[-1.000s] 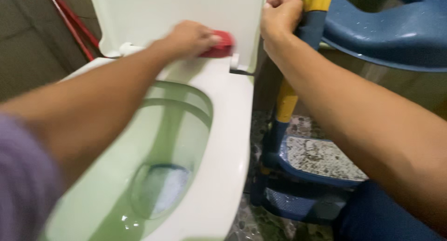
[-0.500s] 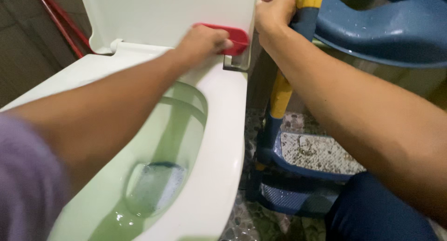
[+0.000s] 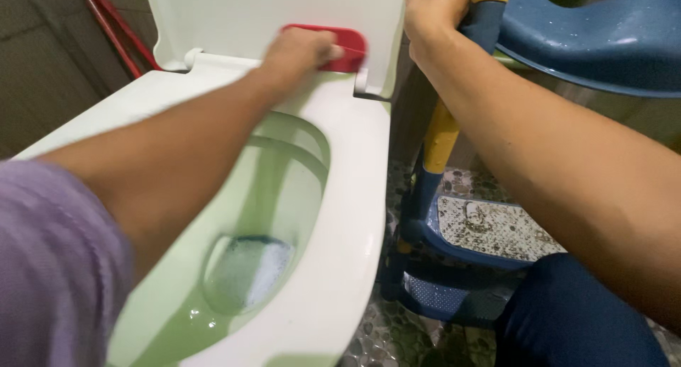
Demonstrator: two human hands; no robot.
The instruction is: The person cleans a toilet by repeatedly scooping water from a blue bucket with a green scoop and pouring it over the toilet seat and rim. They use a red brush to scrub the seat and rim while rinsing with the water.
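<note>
Red scrubber, flat and rounded, against the raised white lid, left hand fingers curled around it.

Single head-worn view, looking steeply down and forward from above the toilet bowl. Close range: both forearms fill the foreground. Raised lid at top edge; blue step stool at right. No second view.
</note>
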